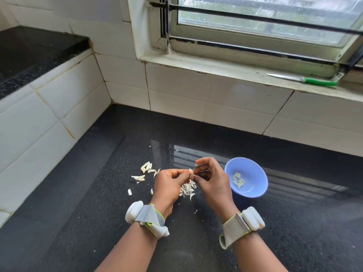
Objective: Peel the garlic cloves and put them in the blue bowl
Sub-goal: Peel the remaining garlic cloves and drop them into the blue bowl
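Observation:
Both hands meet above the black counter and pinch one small garlic clove between their fingertips. My left hand holds it from the left, my right hand from the right. The blue bowl stands just right of my right hand, with several peeled cloves inside. A group of unpeeled cloves lies on the counter left of my hands. Below my hands is a heap of loose garlic skins.
Single cloves and skin bits are scattered on the black counter. A green-handled knife lies on the window sill at the back right. White tiled walls close the counter at the back and left.

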A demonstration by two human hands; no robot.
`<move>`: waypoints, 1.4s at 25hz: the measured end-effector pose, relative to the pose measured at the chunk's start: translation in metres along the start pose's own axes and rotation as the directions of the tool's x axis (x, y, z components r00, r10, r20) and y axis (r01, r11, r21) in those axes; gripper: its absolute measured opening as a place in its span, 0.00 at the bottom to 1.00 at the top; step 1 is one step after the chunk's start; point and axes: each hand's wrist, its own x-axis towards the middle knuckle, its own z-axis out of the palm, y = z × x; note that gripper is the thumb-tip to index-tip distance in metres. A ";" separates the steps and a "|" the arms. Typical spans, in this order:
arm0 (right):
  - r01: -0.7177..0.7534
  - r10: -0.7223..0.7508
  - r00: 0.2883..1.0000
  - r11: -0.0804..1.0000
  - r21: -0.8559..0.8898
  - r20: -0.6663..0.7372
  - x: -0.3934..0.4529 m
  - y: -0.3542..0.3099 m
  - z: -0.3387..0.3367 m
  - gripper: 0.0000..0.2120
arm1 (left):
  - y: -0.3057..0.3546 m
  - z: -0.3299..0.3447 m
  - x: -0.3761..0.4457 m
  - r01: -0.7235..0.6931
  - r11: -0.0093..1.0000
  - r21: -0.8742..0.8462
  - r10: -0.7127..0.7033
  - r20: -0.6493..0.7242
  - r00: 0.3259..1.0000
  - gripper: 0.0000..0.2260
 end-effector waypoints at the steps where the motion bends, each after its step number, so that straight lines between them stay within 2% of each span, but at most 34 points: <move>1: 0.000 0.000 1.000 1.000 0.007 0.003 0.000 0.000 0.000 0.20 | 0.000 0.000 0.000 -0.004 1.000 -0.006 0.004 -0.003 1.000 0.05; 6: -0.068 0.067 0.998 0.993 0.094 0.009 0.000 -0.002 0.000 0.16 | -0.003 -0.001 0.002 -0.027 0.999 0.020 0.027 -0.021 0.999 0.04; 10: -0.195 0.207 0.978 0.915 0.353 0.005 0.000 -0.001 0.002 0.13 | -0.004 -0.001 0.003 -0.038 0.998 0.044 0.039 -0.028 0.999 0.05; 13: -0.270 0.295 0.955 0.835 0.479 0.024 0.002 -0.002 0.001 0.11 | -0.008 -0.001 0.004 -0.045 0.994 0.097 0.048 -0.029 0.998 0.06; 16: -0.309 0.348 0.936 0.756 0.577 0.045 0.002 -0.005 -0.001 0.11 | -0.011 -0.004 0.006 -0.096 0.965 0.244 0.110 -0.044 0.993 0.04; 18: -0.324 0.363 0.930 0.740 0.589 0.055 0.002 -0.005 -0.002 0.12 | -0.010 -0.006 0.007 -0.143 0.890 0.432 0.173 -0.031 0.984 0.04; 20: -0.337 0.373 0.926 0.746 0.575 0.058 0.002 -0.004 -0.003 0.12 | -0.011 -0.006 0.007 -0.167 0.796 0.582 0.208 -0.005 0.978 0.07; 22: -0.337 0.370 0.927 0.768 0.545 0.052 0.002 -0.004 -0.003 0.12 | -0.012 -0.005 0.006 -0.181 0.759 0.625 0.226 0.008 0.974 0.10; 25: -0.305 0.327 0.945 0.854 0.421 0.021 0.001 -0.003 -0.003 0.14 | -0.010 -0.006 0.005 -0.202 0.795 0.571 0.268 -0.032 0.963 0.05; 28: -0.251 0.260 0.966 0.932 0.261 -0.001 0.002 0.000 -0.003 0.13 | -0.006 -0.007 0.007 -0.251 0.867 0.429 0.294 -0.035 0.955 0.03; 31: -0.187 0.185 0.982 0.973 0.137 0.028 0.003 0.002 -0.002 0.08 | -0.003 -0.006 0.006 -0.271 0.911 0.309 0.291 -0.018 0.956 0.06; 35: -0.095 0.095 0.995 0.995 -0.023 0.020 0.003 0.002 -0.001 0.02 | -0.004 -0.007 0.007 -0.268 0.918 0.292 0.285 -0.016 0.958 0.03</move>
